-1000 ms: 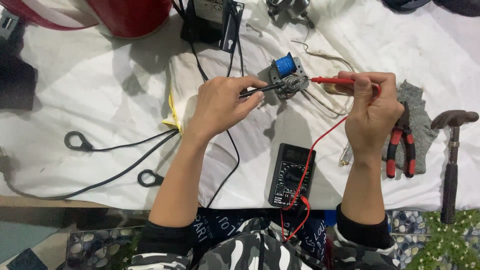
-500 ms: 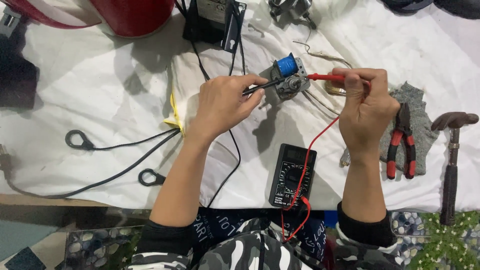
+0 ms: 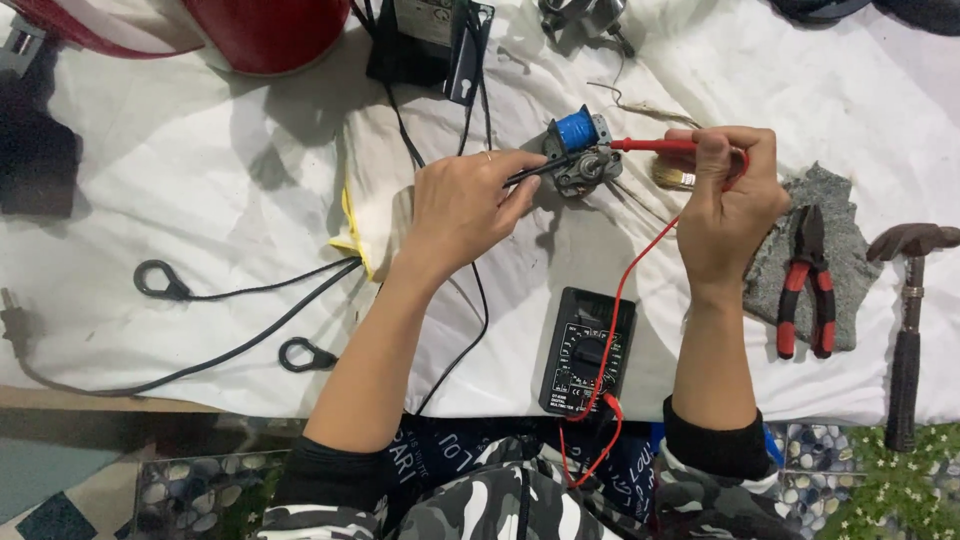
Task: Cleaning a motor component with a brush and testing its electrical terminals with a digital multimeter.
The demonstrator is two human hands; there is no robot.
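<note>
While both probes touch the small motor [image 3: 582, 152], testing is underway.
Left hand [image 3: 462, 205] pinches the black probe [image 3: 535, 172], right hand [image 3: 730, 205] pinches the red probe [image 3: 655, 145]; multimeter [image 3: 587, 352] lies below the motor.

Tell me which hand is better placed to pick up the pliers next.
Right. The right hand is beside the pliers, though it holds the red probe; the left hand is farther, across the meter.

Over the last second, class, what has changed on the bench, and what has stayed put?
Little has changed: the right hand, holding the red probe, has edged slightly left toward the small motor. The left hand still presses the black probe to it. The multimeter, pliers and hammer haven't moved.
</note>
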